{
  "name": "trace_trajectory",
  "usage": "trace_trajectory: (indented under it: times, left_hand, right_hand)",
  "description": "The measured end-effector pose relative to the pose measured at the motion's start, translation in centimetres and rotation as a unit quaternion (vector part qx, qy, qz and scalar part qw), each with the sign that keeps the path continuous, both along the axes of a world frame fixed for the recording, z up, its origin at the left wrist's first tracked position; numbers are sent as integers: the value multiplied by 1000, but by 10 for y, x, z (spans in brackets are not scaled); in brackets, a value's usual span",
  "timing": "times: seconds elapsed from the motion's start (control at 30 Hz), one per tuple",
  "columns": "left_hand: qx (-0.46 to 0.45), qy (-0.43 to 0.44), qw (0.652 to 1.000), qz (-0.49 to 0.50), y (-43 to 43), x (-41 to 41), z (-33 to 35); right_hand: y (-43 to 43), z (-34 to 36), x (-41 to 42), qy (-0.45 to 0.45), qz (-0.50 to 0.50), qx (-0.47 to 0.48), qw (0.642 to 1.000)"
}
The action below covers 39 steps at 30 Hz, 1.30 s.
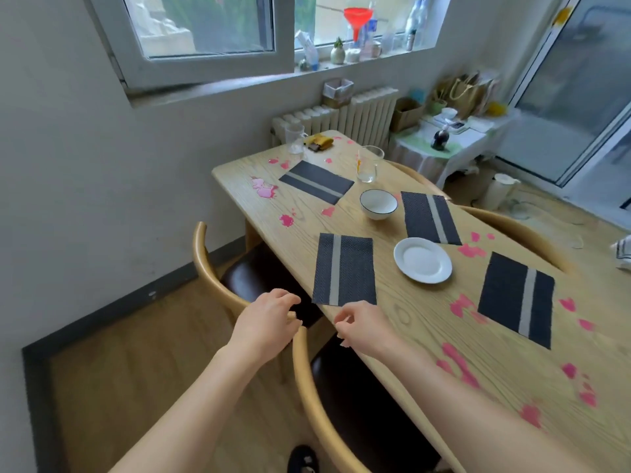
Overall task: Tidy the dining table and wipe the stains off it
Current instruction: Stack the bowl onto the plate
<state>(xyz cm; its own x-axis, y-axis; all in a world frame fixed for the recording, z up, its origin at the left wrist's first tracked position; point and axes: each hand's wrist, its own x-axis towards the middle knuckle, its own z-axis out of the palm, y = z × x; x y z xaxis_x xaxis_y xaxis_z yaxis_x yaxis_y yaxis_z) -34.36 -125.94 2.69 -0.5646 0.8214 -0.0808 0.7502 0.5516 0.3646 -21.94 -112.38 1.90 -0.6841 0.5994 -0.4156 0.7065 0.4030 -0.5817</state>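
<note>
While the left hand and right hand hover at the table's near edge, their fingers are loosely curled and grip nothing. Just beyond them lies a dark placemat, with pink stains scattered around a white plate and bowl.

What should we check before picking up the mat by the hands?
1. Hands free: ok, left hand and right hand hold nothing.
2. Nearest placemat bare: ok, nothing lies on it.
3. Plate off that mat: ok, it sits beside it, apart.
4. Stains gone: not ok, pink stains dot the table.
5. Cloth close: not ok, yellow cloth lies at the far end.
6. Glass empty: cannot tell.
</note>
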Motion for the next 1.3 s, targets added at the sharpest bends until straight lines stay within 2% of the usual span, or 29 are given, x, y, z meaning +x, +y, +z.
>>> trace_trajectory:
  times: [0.3, 0.47, 0.73, 1.07, 1.3]
  left_hand:
    - [31, -19, 998, -46, -10, 86, 21]
    - [39, -11, 996, -81, 11, 126, 37]
    - [14, -7, 996, -88, 64, 191, 47]
    - [24, -72, 997, 10, 197, 330, 29]
    - [18, -38, 999, 26, 281, 405, 32]
  right_hand:
    - [-12, 24, 105, 5, -37, 0, 999]
    - [10, 42, 158, -4, -85, 12, 996]
    - [60, 52, 220, 23, -84, 6, 996]
    - [222, 57, 372, 32, -40, 48, 998]
    - [327, 62, 438, 45, -27, 44, 998]
